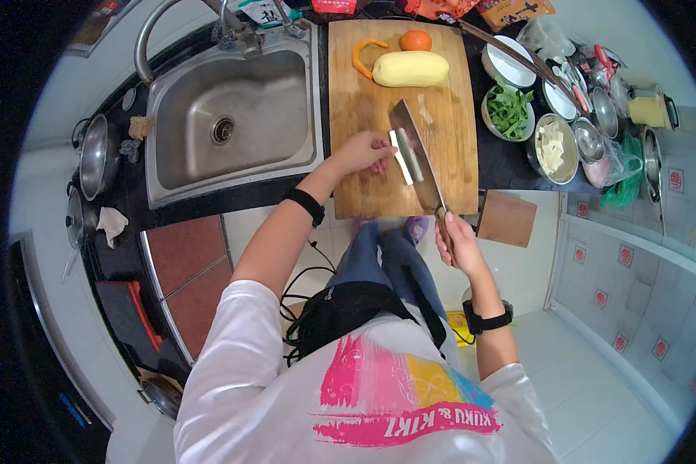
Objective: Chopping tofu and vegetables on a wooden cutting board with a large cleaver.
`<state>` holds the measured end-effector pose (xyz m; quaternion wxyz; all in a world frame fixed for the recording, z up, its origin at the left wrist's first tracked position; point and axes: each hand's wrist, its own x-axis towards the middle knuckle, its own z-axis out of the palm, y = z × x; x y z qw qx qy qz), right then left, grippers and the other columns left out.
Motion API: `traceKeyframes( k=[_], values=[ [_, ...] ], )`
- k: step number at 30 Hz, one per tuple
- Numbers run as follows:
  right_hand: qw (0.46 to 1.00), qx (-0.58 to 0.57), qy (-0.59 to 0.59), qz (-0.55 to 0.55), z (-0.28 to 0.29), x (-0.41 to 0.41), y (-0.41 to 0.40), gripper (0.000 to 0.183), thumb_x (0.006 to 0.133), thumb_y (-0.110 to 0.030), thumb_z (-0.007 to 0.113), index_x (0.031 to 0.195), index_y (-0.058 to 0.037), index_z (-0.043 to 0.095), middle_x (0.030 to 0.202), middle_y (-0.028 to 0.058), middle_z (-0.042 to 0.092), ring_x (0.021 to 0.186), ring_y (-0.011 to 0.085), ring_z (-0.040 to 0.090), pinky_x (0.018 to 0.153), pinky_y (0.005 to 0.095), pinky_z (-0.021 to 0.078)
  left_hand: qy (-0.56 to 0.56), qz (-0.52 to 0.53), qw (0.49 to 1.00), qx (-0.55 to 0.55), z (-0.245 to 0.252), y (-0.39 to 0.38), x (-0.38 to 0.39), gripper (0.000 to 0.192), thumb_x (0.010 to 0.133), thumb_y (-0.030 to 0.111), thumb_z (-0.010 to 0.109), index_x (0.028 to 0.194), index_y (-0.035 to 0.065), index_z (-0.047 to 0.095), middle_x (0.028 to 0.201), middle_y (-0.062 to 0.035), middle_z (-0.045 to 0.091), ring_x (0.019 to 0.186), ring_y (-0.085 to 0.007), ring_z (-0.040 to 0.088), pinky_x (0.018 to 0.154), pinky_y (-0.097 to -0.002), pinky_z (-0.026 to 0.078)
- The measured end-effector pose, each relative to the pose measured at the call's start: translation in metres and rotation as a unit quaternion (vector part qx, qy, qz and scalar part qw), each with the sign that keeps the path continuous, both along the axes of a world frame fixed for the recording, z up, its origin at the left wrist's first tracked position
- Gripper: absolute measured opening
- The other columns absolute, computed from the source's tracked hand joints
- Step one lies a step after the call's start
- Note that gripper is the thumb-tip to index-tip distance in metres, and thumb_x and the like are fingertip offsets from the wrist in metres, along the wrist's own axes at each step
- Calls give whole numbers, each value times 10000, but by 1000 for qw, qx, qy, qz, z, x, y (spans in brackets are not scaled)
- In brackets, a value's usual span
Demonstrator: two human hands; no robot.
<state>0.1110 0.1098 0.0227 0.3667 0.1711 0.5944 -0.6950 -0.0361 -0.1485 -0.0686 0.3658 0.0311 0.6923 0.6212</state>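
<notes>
A wooden cutting board (359, 116) lies before me. My right hand (459, 240) grips the wooden handle of a cleaver (420, 153), whose blade slants up and left over the board. Two pale, narrow strips of food (402, 159) lie beside the blade, on its left. The fingertips of my left hand (377, 152) are at the left strip; whether they pinch it I cannot tell. Farther back on the board are a peeled, pale yellow vegetable (410, 69), a round orange-red tomato (416, 40) and a curved orange carrot-like piece (356, 57).
Left of the board is a steel sink (180, 116) with a faucet (142, 52). To the right stand a bowl of leafy greens (509, 113), a steel bowl of pale pieces (551, 149), a white bowl (507, 62) and long chopsticks (501, 49). Food packets lie behind the board.
</notes>
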Motion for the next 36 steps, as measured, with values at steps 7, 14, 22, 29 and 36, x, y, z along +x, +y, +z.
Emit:
traceKeyframes(
  k=[7, 14, 22, 29, 36],
  values=[
    [979, 172, 93, 55, 13, 11, -25, 372, 1024, -386, 425, 868, -53, 488, 575, 4, 452, 409, 76, 409, 373, 247, 328, 1, 1, 1000, 3, 3, 0, 4, 232, 967, 237, 584, 915, 10, 592, 773, -67, 656, 659, -162, 671, 577, -275, 510],
    [927, 297, 199, 115, 15, 23, -31, 357, 995, -317, 486, 879, 21, 479, 687, 278, 533, 682, 475, 533, 621, 471, 432, -15, 23, 1000, 5, -5, -2, 3, 204, 971, 197, 564, 987, -4, 595, 770, -73, 654, 656, -161, 655, 609, -283, 542],
    [903, 334, 245, 112, 29, 24, -20, 370, 978, -352, 506, 919, 14, 514, 716, 270, 583, 732, 467, 588, 631, 470, 459, 8, 3, 1000, 17, -16, -4, 1, 183, 976, 152, 520, 1016, -11, 591, 784, -84, 661, 638, -165, 660, 603, -284, 543],
    [800, 466, 336, 171, 25, 16, 21, 389, 920, -411, 574, 951, -24, 559, 727, 229, 632, 702, 424, 633, 599, 507, 494, 17, 57, 997, -55, 46, -18, 4, 235, 974, 195, 528, 1048, -18, 592, 780, -91, 666, 640, -172, 660, 610, -285, 535],
    [634, 545, 461, 298, 43, 3, 53, 419, 863, -487, 616, 889, -73, 560, 699, 111, 638, 618, 293, 648, 531, 402, 502, 412, 7, 897, -161, 88, -11, 2, 387, 883, 208, 655, 1216, 47, 543, 1196, -136, 591, 1126, -296, 545, 962, -398, 433]
  ],
)
